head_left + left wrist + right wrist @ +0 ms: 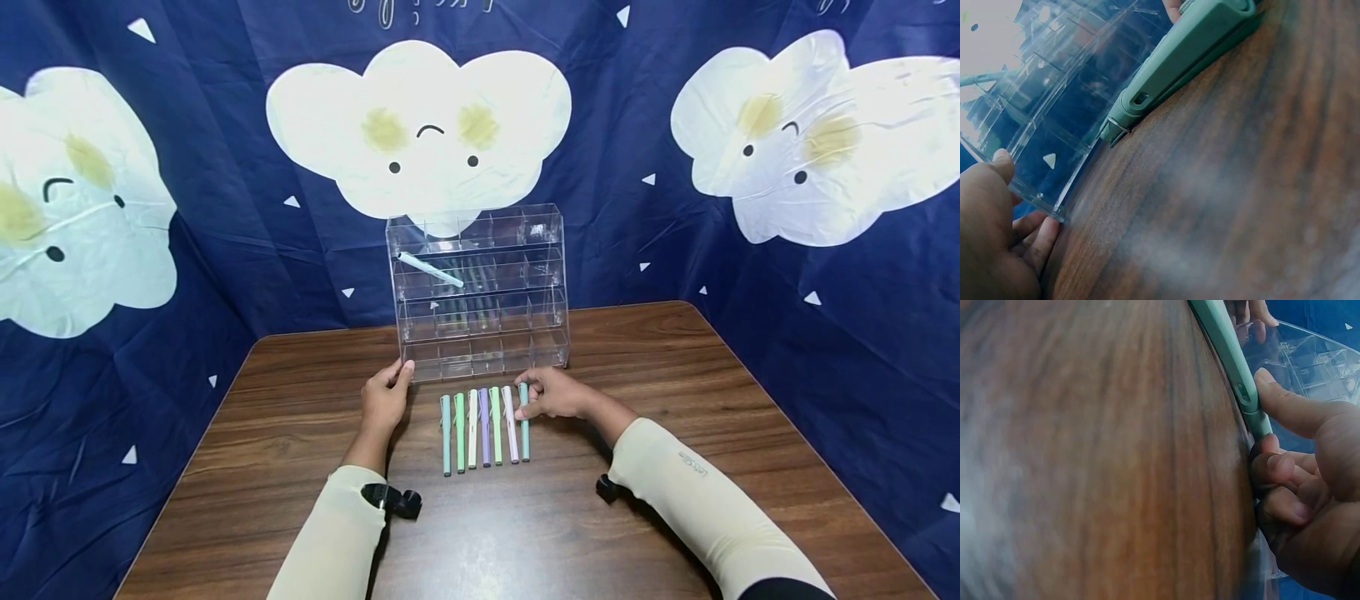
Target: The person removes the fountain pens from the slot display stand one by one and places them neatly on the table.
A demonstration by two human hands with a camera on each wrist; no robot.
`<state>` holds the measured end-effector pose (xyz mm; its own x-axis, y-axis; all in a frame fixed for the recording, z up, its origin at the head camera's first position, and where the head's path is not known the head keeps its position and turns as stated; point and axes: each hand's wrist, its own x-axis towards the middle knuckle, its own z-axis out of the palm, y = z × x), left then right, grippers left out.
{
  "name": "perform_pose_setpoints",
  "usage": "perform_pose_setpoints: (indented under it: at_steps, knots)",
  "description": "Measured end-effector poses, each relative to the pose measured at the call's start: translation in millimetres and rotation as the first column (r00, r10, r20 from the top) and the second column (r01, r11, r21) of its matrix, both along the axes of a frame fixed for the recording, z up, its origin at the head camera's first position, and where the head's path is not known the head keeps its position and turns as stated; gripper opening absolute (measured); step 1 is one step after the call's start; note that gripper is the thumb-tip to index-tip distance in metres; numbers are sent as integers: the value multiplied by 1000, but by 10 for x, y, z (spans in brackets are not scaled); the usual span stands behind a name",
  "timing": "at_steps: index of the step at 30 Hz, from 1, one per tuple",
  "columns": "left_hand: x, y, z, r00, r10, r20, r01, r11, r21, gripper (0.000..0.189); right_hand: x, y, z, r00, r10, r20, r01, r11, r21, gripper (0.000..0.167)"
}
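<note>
A clear acrylic display rack [480, 333] with tiers of small compartments stands at the back of the table. My left hand [385, 402] holds its lower left corner, thumb in front and fingers at the side and beneath, as the left wrist view shows. Several pastel pens lie side by side before the rack: a teal pen [447, 437] at the left end, then green, white, purple [485, 429], light green and pale pink. At the right end, my right hand [555, 393] pinches another teal pen [1229, 350] near its upper end, thumb along its side. One light blue pen [431, 270] lies slanted across an upper tier.
The brown wooden table [300, 500] reaches back to a dark blue curtain [330, 283] with white clouds, close behind the rack. Black wrist cameras [405, 503] sit on both sleeved forearms.
</note>
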<state>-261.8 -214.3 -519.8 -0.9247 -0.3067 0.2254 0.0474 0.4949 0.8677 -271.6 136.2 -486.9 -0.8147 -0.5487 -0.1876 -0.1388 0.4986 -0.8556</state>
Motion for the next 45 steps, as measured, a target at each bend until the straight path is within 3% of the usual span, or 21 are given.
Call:
perform_pose_setpoints:
  at_steps: [8, 14, 22, 30, 36, 45]
  knots:
    - [-102, -52, -114, 1000, 27, -1, -27, 999, -34, 56, -4, 3, -24, 1000, -6, -1, 6, 1000, -16, 71]
    - [1, -5, -7, 1000, -10, 7, 10, 1000, -8, 51, -11, 15, -28, 1000, 10, 11, -10, 1000, -11, 71]
    - [-3, 16, -5, 999, 27, -19, -28, 999, -21, 48, -39, 53, -17, 999, 31, 31, -30, 999, -30, 74]
    - [-8, 3, -11, 1000, 7, 7, -7, 1000, -3, 45, -50, 67, 11, 998, 36, 50, -33, 998, -55, 71]
    - [3, 27, -6, 1000, 11, 0, -11, 1000, -5, 44, -4, 39, 107, 999, 45, 17, -43, 997, -66, 68]
    - [-10, 18, -19, 1000, 13, -2, -13, 1000, 6, 45, -7, -24, 380, 994, 99, -48, -99, 995, -6, 71]
